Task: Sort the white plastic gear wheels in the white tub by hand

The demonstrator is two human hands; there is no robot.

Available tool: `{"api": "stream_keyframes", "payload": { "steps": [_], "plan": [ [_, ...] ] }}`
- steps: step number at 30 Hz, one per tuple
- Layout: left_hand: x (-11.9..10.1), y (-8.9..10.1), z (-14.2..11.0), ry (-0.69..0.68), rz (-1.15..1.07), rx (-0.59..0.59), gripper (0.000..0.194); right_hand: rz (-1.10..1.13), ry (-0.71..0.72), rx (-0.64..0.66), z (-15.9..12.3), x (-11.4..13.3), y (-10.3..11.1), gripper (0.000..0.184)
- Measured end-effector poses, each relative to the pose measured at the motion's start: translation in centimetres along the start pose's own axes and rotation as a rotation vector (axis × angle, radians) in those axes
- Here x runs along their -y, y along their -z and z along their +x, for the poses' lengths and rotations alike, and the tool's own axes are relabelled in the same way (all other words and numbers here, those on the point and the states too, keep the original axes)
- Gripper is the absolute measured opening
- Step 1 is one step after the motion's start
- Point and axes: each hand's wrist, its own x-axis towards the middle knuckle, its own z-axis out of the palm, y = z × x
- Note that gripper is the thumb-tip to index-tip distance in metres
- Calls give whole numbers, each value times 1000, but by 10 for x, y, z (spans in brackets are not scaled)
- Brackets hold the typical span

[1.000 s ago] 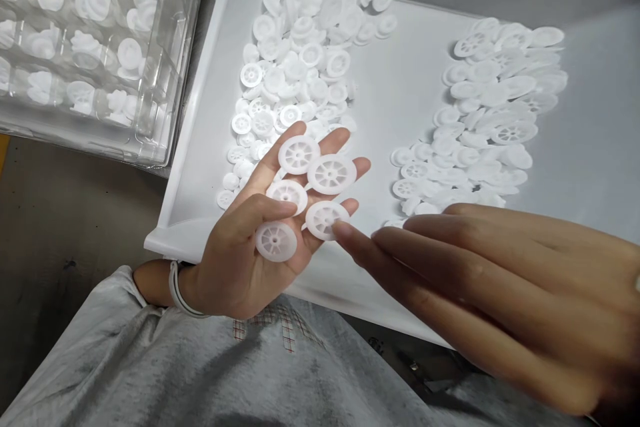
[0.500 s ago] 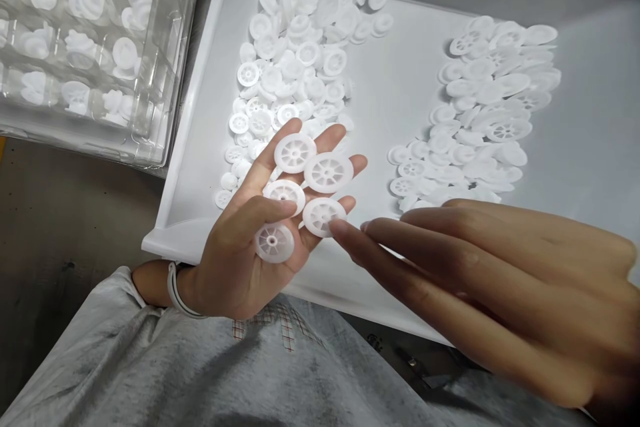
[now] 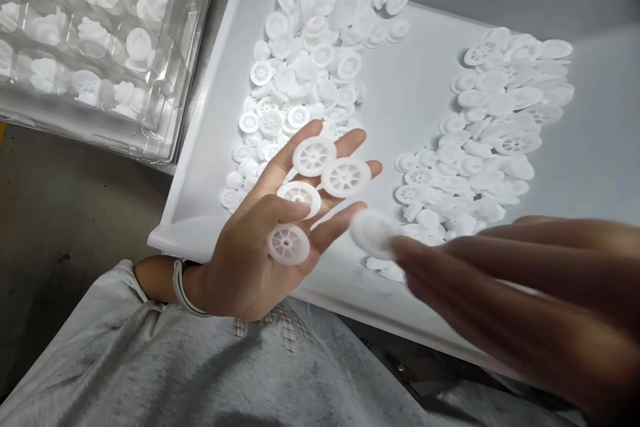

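Observation:
Palm up, my left hand (image 3: pixel 255 250) carries several white plastic spoked wheels, spread over the palm and fingers. One spoked wheel (image 3: pixel 289 244) lies by the base of the thumb, another (image 3: pixel 345 177) rests across the fingers, and the thumb presses on a third. To the right, my right hand (image 3: pixel 480 287), blurred by motion, pinches a single white wheel (image 3: pixel 375 233) at its edge with the fingertips. That wheel is just off the left hand's little finger; its spokes are smeared.
Beneath both hands is a white tray (image 3: pixel 425 87). A long heap of white wheels (image 3: pixel 305 60) lies along its left side, a second heap (image 3: pixel 500 113) on its right. At the upper left stands a clear compartment tray (image 3: pixel 163 127) with white parts in its pockets.
My right hand has drawn a wheel off the fingers of my left hand and moved it to the right. The view has shifted slightly.

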Motion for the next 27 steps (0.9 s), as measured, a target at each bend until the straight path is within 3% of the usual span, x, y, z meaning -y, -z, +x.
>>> {"api": "stream_keyframes", "payload": {
  "steps": [2, 4, 9, 14, 19, 22, 27],
  "plan": [
    [0, -1, -1, -1, -27, -1, 57, 22, 214, 59, 7, 1, -1, 28],
    [0, -2, -1, -13, -39, 2, 59, 11, 331, 90, 13, 2, -1, 30],
    [1, -2, 0, -18, -21, 17, 65, 110, 236, 50, 19, 16, -7, 28],
    [1, -4, 0, -6, -15, 37, 60, 120, 295, -94, 9, 21, -24, 27],
    [-7, -11, -2, 28, -23, 0, 64, 117, 113, 34, 5, 34, -24, 11],
    [-8, -11, -3, 35, -26, 10, 63, 120, 19, 98, 7, 49, -23, 20],
    [-3, -6, -2, 10, -35, 14, 58, 91, 26, 66, 12, 51, -25, 14]
  ]
}}
